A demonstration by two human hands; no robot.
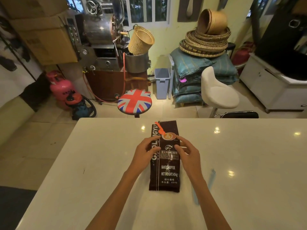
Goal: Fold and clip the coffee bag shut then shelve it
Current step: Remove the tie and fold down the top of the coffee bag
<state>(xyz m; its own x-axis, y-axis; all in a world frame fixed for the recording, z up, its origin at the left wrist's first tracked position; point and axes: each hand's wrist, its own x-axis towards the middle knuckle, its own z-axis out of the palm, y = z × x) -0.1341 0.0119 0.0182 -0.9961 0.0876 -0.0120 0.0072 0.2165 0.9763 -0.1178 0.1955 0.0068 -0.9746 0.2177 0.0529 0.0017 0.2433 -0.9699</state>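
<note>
1. The coffee bag (165,156) is laid flat on the white counter (249,163), printed face up, with its long axis running straight away from the person; the base is toward the person and the open top toward the far counter edge.
2. The left hand (144,155) is placed on the bag's left edge and the right hand (187,152) on its right edge, both at about mid-length. The fingers are loosely curled and rested on the bag; neither hand is seen closed around anything, and whether the edges are pinched cannot be told.
3. The top of the bag lies beyond both hands, so a forward reach is judged necessary before any fold can be started. Both hands are about equally near it.
4. An orange clip (159,128) is seen lying slantwise on the bag near its top left corner; whether it is fastened or merely rested there cannot be told. It is slightly nearer the left hand.
5. A pale blue clip (211,180) lies on the counter just right of the right forearm, apart from the bag.
6. The top appears not yet folded, so the task is judged to be at its start.
7. No shelf is identified in view. Beyond the counter, 2 stools (134,102), a grey bin (162,83) and stacked sacks (199,72) are seen, well apart from the work.
</note>
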